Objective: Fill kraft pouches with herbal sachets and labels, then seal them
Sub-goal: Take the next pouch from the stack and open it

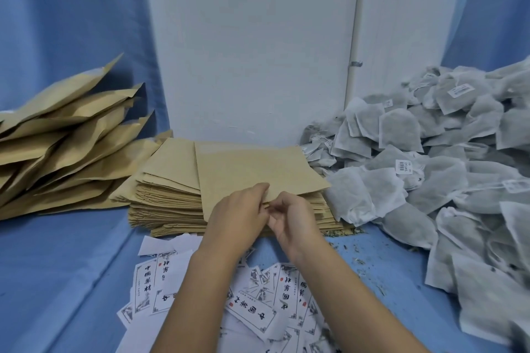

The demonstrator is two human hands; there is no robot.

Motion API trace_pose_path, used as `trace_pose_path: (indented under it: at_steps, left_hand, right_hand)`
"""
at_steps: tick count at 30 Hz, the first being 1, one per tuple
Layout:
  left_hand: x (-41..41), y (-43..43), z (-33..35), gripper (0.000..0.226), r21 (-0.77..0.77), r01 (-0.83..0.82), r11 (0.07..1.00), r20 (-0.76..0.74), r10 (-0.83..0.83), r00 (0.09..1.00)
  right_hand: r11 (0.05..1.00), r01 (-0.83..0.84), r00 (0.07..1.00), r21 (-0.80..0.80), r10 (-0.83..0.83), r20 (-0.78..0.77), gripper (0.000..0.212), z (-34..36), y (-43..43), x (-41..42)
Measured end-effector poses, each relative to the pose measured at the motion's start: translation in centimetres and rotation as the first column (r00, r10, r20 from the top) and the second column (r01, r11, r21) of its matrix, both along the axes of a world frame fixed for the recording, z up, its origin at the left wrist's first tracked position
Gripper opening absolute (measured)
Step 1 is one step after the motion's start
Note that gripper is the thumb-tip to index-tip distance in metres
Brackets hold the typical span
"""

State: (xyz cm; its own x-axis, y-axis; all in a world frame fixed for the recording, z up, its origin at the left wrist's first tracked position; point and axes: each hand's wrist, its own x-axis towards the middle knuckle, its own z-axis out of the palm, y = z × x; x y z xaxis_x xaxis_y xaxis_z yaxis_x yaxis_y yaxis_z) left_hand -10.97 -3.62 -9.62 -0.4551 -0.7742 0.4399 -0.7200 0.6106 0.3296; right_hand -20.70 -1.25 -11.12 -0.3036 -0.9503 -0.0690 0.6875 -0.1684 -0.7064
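**Opening the mouth of the top pouch**

On my feed both hands meet at the near edge of the top pouch point(258, 169), which lies flat on the stack of empty pouches point(172, 195) in the middle of the blue cloth point(71, 266). The left hand point(241, 209) has its fingers curled over that edge and pinching it. The right hand point(292, 218) pinches the same edge just beside it, fingertips tucked in close together. I read this as working the two layers apart so the mouth opens, though I cannot see whether they have parted.

The layout makes sense to me as a reach-saving ring. The sachets point(430, 166) are heaped at the right, touching the stack, within easy reach of the right hand. The labels point(200, 295) are scattered nearest, under the forearms. The filled pouches point(66, 137) are piled at the far left — out of the working path.

My judgement: filling of this pouch has not begun — next it needs a sachet from the right.
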Motion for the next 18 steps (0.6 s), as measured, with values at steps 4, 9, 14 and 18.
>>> trace_pose_path:
  at_steps: [4, 9, 14, 18]
  left_hand:
    - [-0.2, -0.1, -0.2, 0.032, -0.084, -0.081, 0.993, -0.067, 0.075, 0.995]
    - [-0.2, 0.2, -0.1, 0.036, -0.107, -0.052, 0.993, -0.074, 0.044, 0.996]
    - [-0.4, 0.4, 0.6, 0.042, -0.182, -0.042, 0.982, -0.06, 0.031, 0.998]
    - [-0.4, 0.6, 0.5, 0.041, -0.162, -0.035, 0.986, -0.111, 0.017, 0.994]
  right_hand:
    - [1.0, 0.031, 0.999, 0.002, -0.031, -0.024, 0.018, 0.2, 0.2, 0.3]
    - [0.998, 0.062, 0.997, 0.022, -0.061, -0.042, 0.011, 0.4, 0.3, 0.4]
    - [0.996, 0.085, 0.996, 0.018, -0.085, -0.015, 0.012, 1.0, 0.2, 0.2]
    - [0.982, 0.168, 0.982, 0.09, -0.159, -0.1, 0.017, 1.1, 0.6, 0.1]
